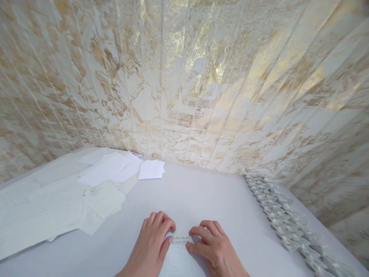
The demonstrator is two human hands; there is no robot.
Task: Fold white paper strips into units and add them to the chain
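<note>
Low in the middle of the head view lies a thin, whitish, slightly shiny sheet (173, 265), with a narrow folded strip (181, 239) along its far part. My left hand (155, 238) is at the strip's left end, fingers curled and thumb close to the forefinger. At the right end my right hand (210, 242) mirrors it, thumb and forefinger pinching the strip. Both palms face down, just above the table. Printed marks show faintly along the strip. What the sheet is made of, I cannot tell.
Overlapping printed papers (43, 204) cover the table's left side, with blank white sheets (106, 169) on them. A small white paper stack (151, 169) stands beside these. Rows of folded grey-white pieces (276, 215) run along the right edge. A gold-patterned curtain (184, 96) hangs behind the table (207, 192).
</note>
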